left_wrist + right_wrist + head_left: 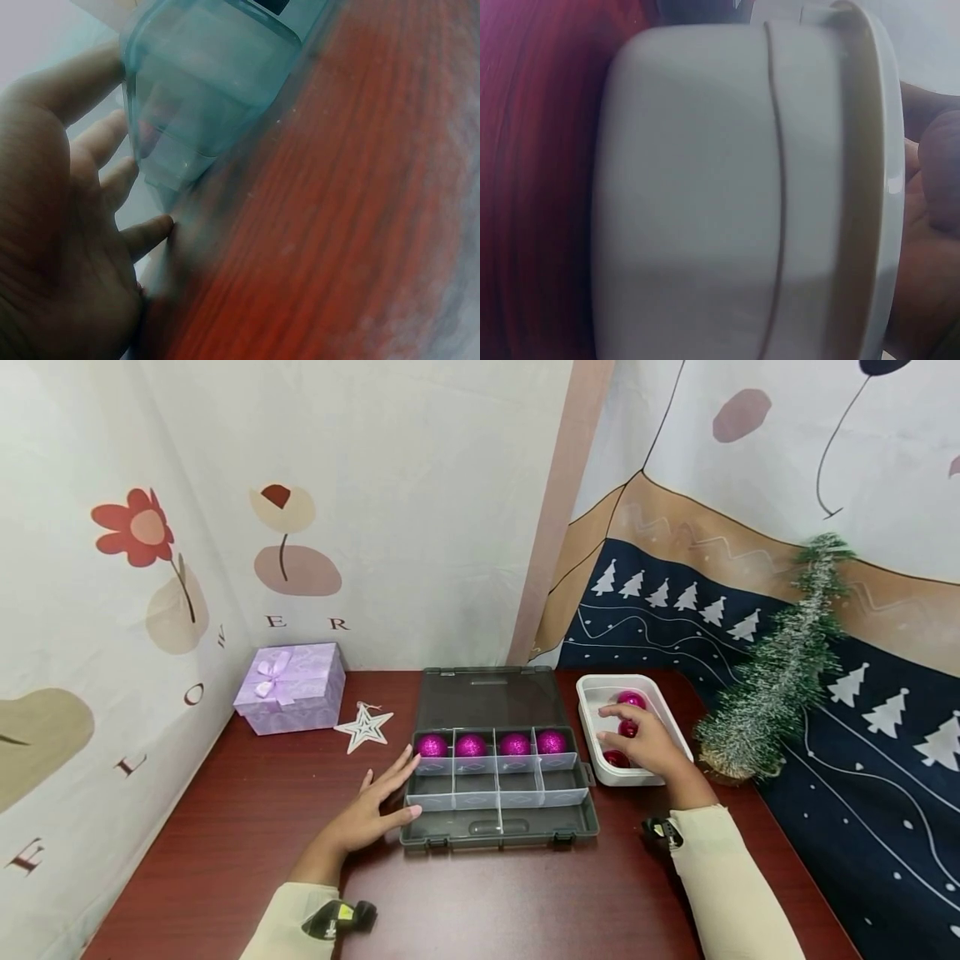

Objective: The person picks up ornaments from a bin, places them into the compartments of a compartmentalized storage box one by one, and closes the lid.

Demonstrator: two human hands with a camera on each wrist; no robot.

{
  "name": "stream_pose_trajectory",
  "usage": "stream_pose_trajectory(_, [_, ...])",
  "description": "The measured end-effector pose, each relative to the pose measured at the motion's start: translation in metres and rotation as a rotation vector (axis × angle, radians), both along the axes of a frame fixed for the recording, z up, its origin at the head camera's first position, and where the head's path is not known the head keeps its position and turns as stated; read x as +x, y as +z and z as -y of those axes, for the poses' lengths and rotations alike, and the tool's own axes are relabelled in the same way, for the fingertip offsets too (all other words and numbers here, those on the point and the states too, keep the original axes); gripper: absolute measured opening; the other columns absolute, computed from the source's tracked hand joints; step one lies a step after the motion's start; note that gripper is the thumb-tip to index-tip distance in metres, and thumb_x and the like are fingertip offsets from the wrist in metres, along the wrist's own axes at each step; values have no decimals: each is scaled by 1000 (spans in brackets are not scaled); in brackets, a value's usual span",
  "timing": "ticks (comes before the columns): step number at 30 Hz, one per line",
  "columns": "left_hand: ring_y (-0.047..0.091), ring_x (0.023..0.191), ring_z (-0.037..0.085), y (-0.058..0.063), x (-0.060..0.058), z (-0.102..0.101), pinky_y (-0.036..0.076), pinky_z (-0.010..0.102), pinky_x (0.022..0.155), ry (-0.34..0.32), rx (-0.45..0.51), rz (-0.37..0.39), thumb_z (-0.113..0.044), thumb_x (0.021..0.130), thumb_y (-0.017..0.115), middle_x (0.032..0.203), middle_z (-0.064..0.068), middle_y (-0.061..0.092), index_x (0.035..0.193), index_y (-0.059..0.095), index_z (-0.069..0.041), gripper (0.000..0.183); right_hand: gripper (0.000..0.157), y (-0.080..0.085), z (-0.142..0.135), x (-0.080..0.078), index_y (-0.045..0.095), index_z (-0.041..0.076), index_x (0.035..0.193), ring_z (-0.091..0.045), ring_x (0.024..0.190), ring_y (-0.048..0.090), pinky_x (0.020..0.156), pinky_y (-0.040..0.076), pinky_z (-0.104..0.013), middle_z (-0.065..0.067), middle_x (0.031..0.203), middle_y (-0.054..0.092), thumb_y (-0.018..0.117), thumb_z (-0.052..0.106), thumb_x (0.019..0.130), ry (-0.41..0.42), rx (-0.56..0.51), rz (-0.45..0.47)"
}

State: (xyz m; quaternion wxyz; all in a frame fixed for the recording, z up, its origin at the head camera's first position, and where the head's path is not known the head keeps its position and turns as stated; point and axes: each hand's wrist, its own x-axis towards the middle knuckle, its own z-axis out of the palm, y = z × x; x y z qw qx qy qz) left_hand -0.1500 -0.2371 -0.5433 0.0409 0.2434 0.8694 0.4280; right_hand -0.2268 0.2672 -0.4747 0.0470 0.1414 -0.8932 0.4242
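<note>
My left hand (366, 817) rests at the left side of a grey see-through compartment box (501, 841), its fingers spread along the edge. In the left wrist view, fingertips (129, 135) touch the box wall (214, 67). The box lies with its lid (491, 697) folded back. Several glittery magenta balls (470, 746) fill its back row of compartments. Over a white tub (588, 687) on the right, my right hand (647, 742) reaches in, thumb and fingers apart with nothing between them. Pink and red balls (632, 698) show in the tub, partly hidden by the hand.
At the back left sit a lilac gift box (292, 689) with a bow and a white star ornament (364, 727). A small frosted Christmas tree (780, 685) stands right of the tub. Printed cloth walls (420, 527) border the dark red table (480, 910).
</note>
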Motion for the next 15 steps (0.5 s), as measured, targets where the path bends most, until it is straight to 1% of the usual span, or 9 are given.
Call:
stream_pose_trajectory(2, [22, 166, 53, 0, 0, 0, -8, 88, 122, 1, 0, -1, -34, 101, 76, 184, 17, 15, 174, 31, -17, 87, 40, 1, -2, 2, 71, -4, 134, -48, 136, 56, 118, 46, -71, -32, 144, 65, 80, 7, 97, -12, 4, 15])
stream_pose_trajectory(6, [22, 166, 53, 0, 0, 0, -8, 88, 122, 3, -3, -1, -34, 101, 76, 184, 16, 15, 174, 31, -18, 87, 42, 4, -7, 4, 69, -4, 137, -50, 131, 58, 114, 51, -69, -32, 146, 63, 80, 9, 98, -25, 8, 45])
stream_pose_trajectory(9, [22, 166, 53, 0, 0, 0, -8, 88, 122, 2, -1, 0, -34, 101, 76, 185, 16, 15, 174, 31, -18, 87, 43, 6, -12, 5, 69, -5, 137, -50, 126, 60, 110, 54, -66, -32, 145, 64, 80, 9, 98, -32, 12, 53])
stream_pose_trajectory(12, [22, 166, 53, -1, 0, 0, -8, 88, 122, 1, 2, -2, -34, 101, 76, 185, 15, 15, 174, 31, -18, 87, 43, 6, -18, 4, 69, -6, 137, -50, 126, 61, 110, 54, -66, -32, 143, 66, 80, 7, 98, -40, 15, 54])
stream_pose_trajectory(15, [22, 166, 53, -1, 0, 0, -8, 88, 122, 2, 4, -1, -34, 101, 76, 185, 16, 15, 174, 31, -18, 87, 43, 5, -24, 3, 69, -6, 137, -50, 125, 61, 107, 56, -60, -32, 141, 67, 81, 8, 98, -45, 24, 58])
